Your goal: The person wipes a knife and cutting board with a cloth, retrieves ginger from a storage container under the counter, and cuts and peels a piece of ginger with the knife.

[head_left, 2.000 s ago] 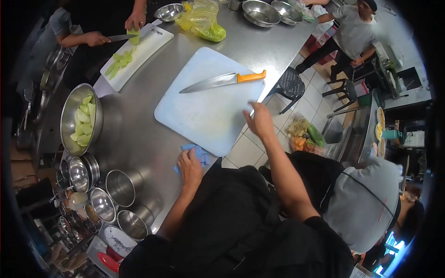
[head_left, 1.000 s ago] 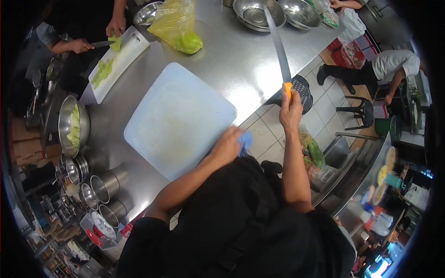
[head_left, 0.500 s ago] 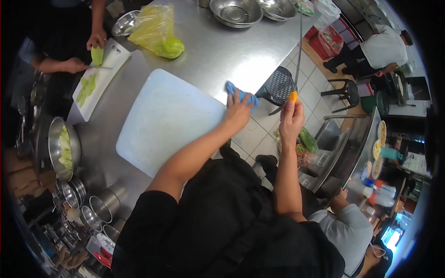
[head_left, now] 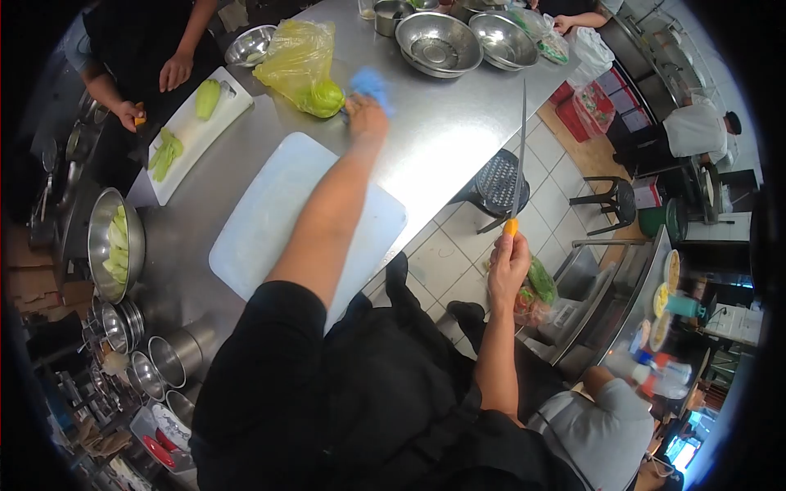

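Note:
My left hand point(head_left: 366, 120), a little blurred, reaches across the steel table with a blue cloth point(head_left: 372, 86) under its fingers. Right beside it is a yellow plastic bag point(head_left: 301, 61) with a green vegetable showing at its lower end. The forearm passes over a pale blue-white cutting board point(head_left: 262, 204). My right hand point(head_left: 509, 266) grips the orange handle of a long knife point(head_left: 519, 164), held off the table's edge with the blade pointing up and away.
Across the steel table point(head_left: 196, 254), a co-worker point(head_left: 139, 49) holds an orange-handled tool by a white board point(head_left: 188, 155) with green vegetable pieces. Metal bowls point(head_left: 438, 45) stand at the far end. A black stool point(head_left: 501, 184) is near the table's right edge; another person point(head_left: 598, 425) is close on my right.
My left hand has moved the blue cloth from the board's right corner to beside the yellow bag. The co-worker's hands have come away from the green vegetable, which lies on the white board.

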Available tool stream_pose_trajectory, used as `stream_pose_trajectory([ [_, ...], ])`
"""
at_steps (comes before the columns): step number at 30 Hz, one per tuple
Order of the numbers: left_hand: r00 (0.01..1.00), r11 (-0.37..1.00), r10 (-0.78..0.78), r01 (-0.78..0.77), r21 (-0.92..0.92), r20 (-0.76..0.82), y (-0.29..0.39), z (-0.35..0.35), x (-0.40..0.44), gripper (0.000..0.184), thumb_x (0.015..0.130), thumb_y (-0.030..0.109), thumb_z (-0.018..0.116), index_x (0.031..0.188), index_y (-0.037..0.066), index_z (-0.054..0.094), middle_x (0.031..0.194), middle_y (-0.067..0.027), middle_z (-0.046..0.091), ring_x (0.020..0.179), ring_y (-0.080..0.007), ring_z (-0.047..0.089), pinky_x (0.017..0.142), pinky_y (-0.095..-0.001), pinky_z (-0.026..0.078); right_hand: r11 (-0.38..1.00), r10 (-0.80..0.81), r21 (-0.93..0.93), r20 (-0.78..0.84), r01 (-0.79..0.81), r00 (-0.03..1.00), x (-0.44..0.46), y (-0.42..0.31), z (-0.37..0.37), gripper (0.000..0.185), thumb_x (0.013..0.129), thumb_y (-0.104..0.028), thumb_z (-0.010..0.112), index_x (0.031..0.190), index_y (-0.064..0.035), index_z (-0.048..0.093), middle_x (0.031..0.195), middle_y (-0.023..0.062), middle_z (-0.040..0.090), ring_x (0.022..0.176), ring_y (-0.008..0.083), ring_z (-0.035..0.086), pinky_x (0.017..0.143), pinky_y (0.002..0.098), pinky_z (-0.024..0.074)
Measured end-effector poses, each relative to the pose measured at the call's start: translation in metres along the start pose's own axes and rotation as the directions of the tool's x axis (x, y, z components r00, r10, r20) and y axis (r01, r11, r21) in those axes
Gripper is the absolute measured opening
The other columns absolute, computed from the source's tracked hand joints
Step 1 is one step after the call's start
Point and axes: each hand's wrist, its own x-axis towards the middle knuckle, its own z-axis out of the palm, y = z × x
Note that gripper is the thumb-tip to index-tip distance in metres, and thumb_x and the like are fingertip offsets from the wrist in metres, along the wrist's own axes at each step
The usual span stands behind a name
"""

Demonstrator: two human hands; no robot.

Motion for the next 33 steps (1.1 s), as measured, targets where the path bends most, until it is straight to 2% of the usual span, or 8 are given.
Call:
stream_pose_trajectory([
  [1,0.991,0.996,-0.086,0.090,0.027,-0.102,-0.011,-0.004,-0.010,0.041,0.096,0.019,0.051,0.130,-0.003,0.061,0.141,-0.0242,0.054,0.133,-0.0419,0.049,0.111,-0.0601,0.032,1.000,0.007,0.007,0.007,-0.007,1.000,0.000,0.002,0.000,0.029,0.106,-0.026,0.056,0.115,0.0022,0.059,0.079,-0.0014,0.056,0.061,0.0028,0.047,0.052,0.0201,0.0367],
  [3,0.992,0.998,0.055,-0.058,0.028,0.110,-0.005,-0.030,-0.056,0.036,0.094,0.016,0.053,0.118,-0.006,0.067,0.135,-0.0264,0.056,0.127,-0.0474,0.052,0.105,-0.0592,0.040,0.999,0.039,0.024,0.019,-0.040,0.999,-0.005,0.009,0.004,0.029,0.106,-0.026,0.056,0.112,0.0020,0.060,0.076,-0.0012,0.056,0.059,0.0031,0.047,0.051,0.0206,0.0362],
  [5,0.942,0.941,0.182,-0.083,-0.328,0.283,0.000,-0.067,-0.097,0.027,0.089,0.009,0.057,0.108,-0.005,0.071,0.128,-0.0248,0.061,0.123,-0.0450,0.057,0.100,-0.0534,0.047,0.999,0.046,0.002,0.067,-0.046,0.997,-0.003,0.005,0.018,0.028,0.106,-0.025,0.055,0.111,0.0016,0.061,0.075,-0.0012,0.056,0.058,0.0025,0.046,0.050,0.0203,0.0353],
  [8,0.975,0.520,0.220,-0.127,-0.845,-0.011,-0.039,-0.085,-0.133,0.024,0.086,0.003,0.060,0.106,-0.003,0.072,0.123,-0.0241,0.063,0.117,-0.0413,0.061,0.098,-0.0466,0.050,0.985,-0.052,-0.160,0.113,0.070,0.992,-0.004,-0.008,0.042,0.030,0.102,-0.027,0.063,0.104,0.0030,0.063,0.075,0.0044,0.061,0.062,0.0094,0.054,0.056,0.0275,0.0438],
  [12,0.852,0.446,-0.523,0.246,-0.860,-0.027,-0.129,-0.128,-0.152,0.034,0.091,0.005,0.054,0.124,-0.002,0.059,0.120,-0.0239,0.063,0.113,-0.0418,0.059,0.100,-0.0455,0.046,0.859,-0.181,-0.417,0.299,0.298,0.937,-0.005,-0.023,0.085,0.034,0.092,-0.026,0.074,0.100,0.0052,0.064,0.085,0.0206,0.069,0.075,0.0324,0.067,0.070,0.0421,0.0513],
  [15,0.670,0.651,-0.712,0.519,-0.554,-0.211,-0.211,-0.108,-0.176,0.028,0.095,0.016,0.058,0.122,0.009,0.063,0.121,-0.0157,0.061,0.114,-0.0381,0.056,0.098,-0.0529,0.043,0.760,-0.154,-0.527,0.422,0.380,0.893,-0.002,-0.003,0.126,0.034,0.091,-0.027,0.073,0.101,0.0040,0.063,0.092,0.0253,0.067,0.084,0.0440,0.066,0.073,0.0467,0.0509],
  [19,0.818,0.791,-0.575,0.554,-0.260,-0.003,-0.213,-0.070,-0.200,0.036,0.097,0.032,0.059,0.129,0.017,0.063,0.123,-0.0160,0.060,0.118,-0.0364,0.054,0.100,-0.0529,0.039,0.686,-0.183,-0.559,0.486,0.465,0.855,0.001,0.021,0.169,0.037,0.091,-0.030,0.071,0.103,0.0006,0.055,0.099,0.0236,0.063,0.092,0.0452,0.063,0.078,0.0518,0.0507],
  [33,0.892,0.871,-0.450,0.429,-0.240,-0.039,-0.200,-0.074,-0.204,0.031,0.096,0.040,0.059,0.114,0.015,0.066,0.115,-0.0151,0.061,0.109,-0.0361,0.055,0.093,-0.0512,0.040,0.426,-0.332,-0.724,0.432,0.542,0.839,-0.052,0.057,0.154,0.031,0.086,-0.020,0.071,0.106,-0.0019,0.055,0.105,0.0150,0.059,0.101,0.0376,0.056,0.083,0.0484,0.0437],
])
